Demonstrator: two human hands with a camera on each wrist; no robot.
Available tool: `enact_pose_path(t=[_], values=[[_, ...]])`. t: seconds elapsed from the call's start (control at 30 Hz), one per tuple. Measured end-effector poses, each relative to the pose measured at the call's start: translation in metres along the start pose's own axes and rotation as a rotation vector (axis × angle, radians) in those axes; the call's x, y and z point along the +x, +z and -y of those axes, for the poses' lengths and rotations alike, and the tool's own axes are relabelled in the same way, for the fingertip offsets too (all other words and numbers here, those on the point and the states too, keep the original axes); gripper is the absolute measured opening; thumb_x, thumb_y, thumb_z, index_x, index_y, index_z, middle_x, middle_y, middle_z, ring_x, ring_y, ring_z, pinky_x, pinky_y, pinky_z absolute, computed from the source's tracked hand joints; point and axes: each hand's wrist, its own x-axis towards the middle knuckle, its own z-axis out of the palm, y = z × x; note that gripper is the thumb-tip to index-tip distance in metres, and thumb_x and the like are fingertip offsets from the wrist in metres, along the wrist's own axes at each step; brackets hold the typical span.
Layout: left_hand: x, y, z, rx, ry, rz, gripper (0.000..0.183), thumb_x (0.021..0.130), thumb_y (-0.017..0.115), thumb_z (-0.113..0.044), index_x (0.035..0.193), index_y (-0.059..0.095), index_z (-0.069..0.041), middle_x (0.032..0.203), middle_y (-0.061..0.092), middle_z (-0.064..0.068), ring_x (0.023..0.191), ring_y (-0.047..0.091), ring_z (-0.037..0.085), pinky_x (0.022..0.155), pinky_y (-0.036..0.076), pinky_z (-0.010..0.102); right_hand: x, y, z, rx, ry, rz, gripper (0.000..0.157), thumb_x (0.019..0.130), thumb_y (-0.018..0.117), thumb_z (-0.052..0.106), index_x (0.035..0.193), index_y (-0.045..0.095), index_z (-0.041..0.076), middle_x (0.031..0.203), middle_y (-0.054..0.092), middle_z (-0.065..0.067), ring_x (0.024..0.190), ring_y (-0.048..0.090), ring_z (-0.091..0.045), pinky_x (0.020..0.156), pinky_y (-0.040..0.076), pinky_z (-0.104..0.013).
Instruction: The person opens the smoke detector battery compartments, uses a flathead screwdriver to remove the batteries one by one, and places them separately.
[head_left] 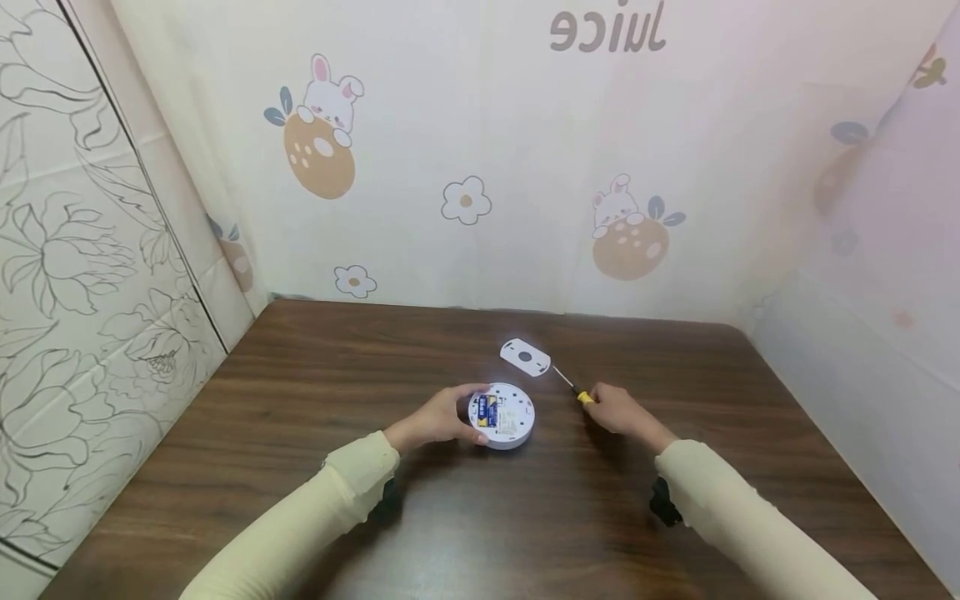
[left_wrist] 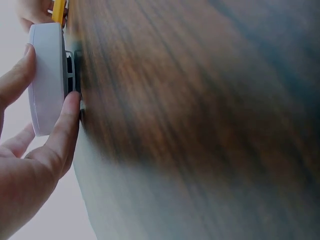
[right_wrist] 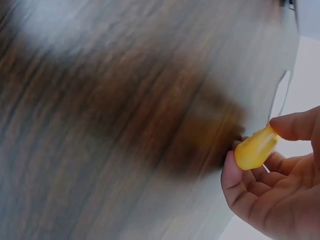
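A round white device (head_left: 516, 419), which looks like a smoke alarm, sits on the table with its back facing up. On that back are a printed label and a blue-and-yellow part (head_left: 487, 411). My left hand (head_left: 437, 419) grips its left rim between thumb and fingers. In the left wrist view, the white side wall (left_wrist: 47, 80) of the device lies between them. My right hand (head_left: 613, 409) pinches the yellow handle of a screwdriver (head_left: 584, 397). Its thin shaft points up and left, the tip right at the near corner of a white mounting plate (head_left: 513, 348).
The plate has a round hole in its middle and lies behind the device on the brown wood table (head_left: 360, 350). A curtain (head_left: 405, 125) with rabbit and flower prints hangs behind the table's far edge. Patterned panels (head_left: 82, 275) stand on the left.
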Motion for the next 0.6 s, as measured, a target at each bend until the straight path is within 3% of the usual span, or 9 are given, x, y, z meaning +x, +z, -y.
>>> enact_pose_path(t=[0.27,0.33,0.47,0.6], values=[[-0.006,0.001,-0.002,-0.001,0.011,0.020,0.078,0.078,0.080,-0.018,0.145,0.040,-0.009,0.144,0.041,0.017,0.131,0.037,0.033,0.110,0.029,0.052,-0.004,0.002,0.003,0.146,0.082,0.054,0.024,0.094,0.042,0.009,0.105,0.051,-0.011,0.072,0.051,-0.010,0.053,0.048,-0.017,0.046,0.045,-0.027],[-0.007,-0.001,-0.002,-0.008,0.011,0.028,0.076,0.080,0.078,-0.017,0.145,0.039,-0.008,0.145,0.040,0.017,0.133,0.035,0.033,0.111,0.027,0.053,-0.006,0.002,0.004,0.141,0.088,0.059,0.026,0.095,0.039,0.010,0.106,0.050,-0.011,0.074,0.049,-0.010,0.054,0.047,-0.017,0.048,0.044,-0.027],[-0.011,-0.003,-0.002,-0.014,0.015,0.034,0.072,0.084,0.074,-0.016,0.145,0.039,-0.007,0.145,0.039,0.017,0.135,0.032,0.033,0.111,0.026,0.053,-0.009,0.000,0.006,0.084,0.065,0.038,0.025,0.096,0.036,0.012,0.095,0.053,-0.006,0.073,0.045,-0.008,0.058,0.041,-0.018,0.051,0.037,-0.028],[-0.015,-0.005,0.001,-0.036,0.023,0.037,0.067,0.087,0.071,-0.014,0.144,0.039,-0.003,0.144,0.040,0.019,0.128,0.042,0.033,0.107,0.036,0.049,-0.014,-0.006,0.008,0.065,0.024,-0.001,0.029,0.100,0.035,0.018,0.085,0.053,-0.001,0.068,0.043,-0.006,0.059,0.039,-0.018,0.052,0.035,-0.029]])
